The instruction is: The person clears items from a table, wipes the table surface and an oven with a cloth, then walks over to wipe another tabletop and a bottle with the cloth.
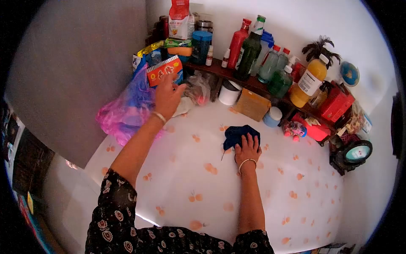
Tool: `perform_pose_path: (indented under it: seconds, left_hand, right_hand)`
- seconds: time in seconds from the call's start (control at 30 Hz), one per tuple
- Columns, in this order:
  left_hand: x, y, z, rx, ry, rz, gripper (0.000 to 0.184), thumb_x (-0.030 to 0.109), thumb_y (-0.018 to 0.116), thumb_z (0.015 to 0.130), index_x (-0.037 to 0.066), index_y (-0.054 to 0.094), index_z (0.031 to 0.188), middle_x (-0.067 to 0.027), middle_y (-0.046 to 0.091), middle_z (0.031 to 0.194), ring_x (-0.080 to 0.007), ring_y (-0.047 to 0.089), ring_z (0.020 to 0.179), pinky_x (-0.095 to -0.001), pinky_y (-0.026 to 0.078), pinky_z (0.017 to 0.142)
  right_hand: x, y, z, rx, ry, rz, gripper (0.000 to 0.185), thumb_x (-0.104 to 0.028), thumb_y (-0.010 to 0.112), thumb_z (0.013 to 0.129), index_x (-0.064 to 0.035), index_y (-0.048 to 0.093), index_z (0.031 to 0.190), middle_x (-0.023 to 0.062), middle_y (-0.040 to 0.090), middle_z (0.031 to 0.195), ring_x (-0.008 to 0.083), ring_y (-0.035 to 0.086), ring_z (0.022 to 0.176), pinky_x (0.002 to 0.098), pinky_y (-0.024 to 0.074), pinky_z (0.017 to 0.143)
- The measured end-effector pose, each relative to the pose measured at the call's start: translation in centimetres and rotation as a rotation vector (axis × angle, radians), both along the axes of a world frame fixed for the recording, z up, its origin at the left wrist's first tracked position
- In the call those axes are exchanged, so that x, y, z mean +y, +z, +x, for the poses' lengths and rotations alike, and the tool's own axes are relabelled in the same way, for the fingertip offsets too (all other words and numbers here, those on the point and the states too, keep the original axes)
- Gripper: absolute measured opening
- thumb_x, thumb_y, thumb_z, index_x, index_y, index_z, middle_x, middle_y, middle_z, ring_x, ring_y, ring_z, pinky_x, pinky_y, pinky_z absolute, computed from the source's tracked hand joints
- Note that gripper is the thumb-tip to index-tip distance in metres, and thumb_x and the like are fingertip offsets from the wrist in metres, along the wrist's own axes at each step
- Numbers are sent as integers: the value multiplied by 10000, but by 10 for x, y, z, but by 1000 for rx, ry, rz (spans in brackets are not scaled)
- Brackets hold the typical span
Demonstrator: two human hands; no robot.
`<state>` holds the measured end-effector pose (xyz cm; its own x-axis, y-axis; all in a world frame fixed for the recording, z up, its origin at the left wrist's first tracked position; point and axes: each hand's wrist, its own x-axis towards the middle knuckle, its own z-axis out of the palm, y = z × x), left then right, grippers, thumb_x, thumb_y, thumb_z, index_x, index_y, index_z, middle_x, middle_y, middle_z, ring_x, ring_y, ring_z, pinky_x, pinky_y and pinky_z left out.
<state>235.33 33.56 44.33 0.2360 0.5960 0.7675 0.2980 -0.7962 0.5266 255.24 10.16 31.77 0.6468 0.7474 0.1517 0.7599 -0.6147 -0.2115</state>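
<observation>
My right hand (248,149) lies palm down on a crumpled dark blue cloth (237,136), fingers spread over its right part. The cloth rests on the white table cover with orange fruit prints (203,169). Raised at the left, my left hand (168,97) has its fingers apart, the thumb to the right. It is in front of an orange and blue packet (165,71); whether the fingertips touch it I cannot tell. Below and left of this hand a pink and blue plastic bag (127,108) sits on the table. A clear plastic bag (199,88) is just to its right.
A dark wooden shelf (218,70) along the wall carries a red bottle (240,42), a green bottle (249,51) and an orange bottle (310,80). Beneath stand a white roll (229,92), a brown box (252,104) and a jar (272,116). A round-framed stand (357,153) is at right.
</observation>
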Motion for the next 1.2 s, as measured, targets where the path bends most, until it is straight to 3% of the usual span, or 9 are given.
perform_pose_path:
  seconds: [0.1, 0.3, 0.5, 0.7, 0.73, 0.87, 0.97, 1.2]
  left_hand:
    - [18, 2, 30, 40, -45, -161, 373, 135, 696, 758, -25, 552, 1063, -178, 562, 1033, -301, 597, 886, -373, 491, 766]
    - [62, -2, 76, 160, 27, 18, 479, 189, 724, 731, -17, 567, 1134, -185, 597, 1063, -314, 613, 921, -383, 493, 827]
    - [36, 22, 133, 52, -312, -141, 427, 217, 731, 713, -25, 565, 1023, -203, 576, 1038, -361, 555, 992, -429, 455, 856]
    - [0, 52, 201, 136, -197, -229, 652, 306, 796, 677, -33, 471, 1129, -233, 528, 1129, -382, 529, 1054, -451, 463, 875]
    - [-6, 59, 208, 180, -170, -291, 770, 338, 807, 672, -35, 402, 1210, -240, 500, 1171, -384, 502, 1106, -455, 439, 931]
    - [-15, 72, 230, 123, -41, -310, 826, 367, 810, 676, -48, 370, 1239, -242, 475, 1234, -384, 467, 1164, -454, 418, 967]
    - [-9, 82, 241, 123, 7, -342, 826, 377, 807, 680, -60, 369, 1228, -250, 479, 1229, -386, 479, 1153, -456, 427, 957]
    - [-2, 101, 244, 139, -6, -373, 664, 252, 783, 647, -49, 437, 1127, -254, 555, 1124, -370, 550, 1086, -435, 469, 909]
  right_hand:
    - [2, 0, 1, 16, -15, -20, 492, -361, 452, 924, -162, 427, 1373, 13, 290, 1496, 264, 136, 1414, 520, 160, 1102]
    - [1, -4, 4, -13, 5, 4, 499, -375, 470, 913, -158, 445, 1361, 19, 294, 1496, 272, 159, 1408, 512, 159, 1097]
    - [2, -9, 5, -31, -7, 18, 498, -374, 477, 906, -152, 456, 1352, 31, 317, 1485, 275, 168, 1404, 512, 167, 1088]
    - [1, -7, 4, -39, 8, 34, 495, -371, 485, 902, -151, 465, 1345, 37, 329, 1477, 283, 176, 1400, 511, 170, 1085]
    - [0, -6, 3, -30, 10, 38, 497, -370, 488, 900, -151, 464, 1345, 37, 329, 1477, 284, 176, 1400, 513, 169, 1085]
    - [0, -6, 4, -25, 16, 45, 499, -367, 500, 895, -151, 465, 1343, 38, 331, 1475, 289, 177, 1399, 519, 166, 1083]
    - [1, -7, 3, -35, 13, 56, 492, -368, 501, 896, -152, 467, 1337, 43, 331, 1473, 288, 180, 1398, 527, 173, 1080]
    - [0, -2, 1, 3, -3, 28, 500, -376, 503, 894, -167, 456, 1346, 32, 321, 1476, 279, 175, 1400, 522, 166, 1090]
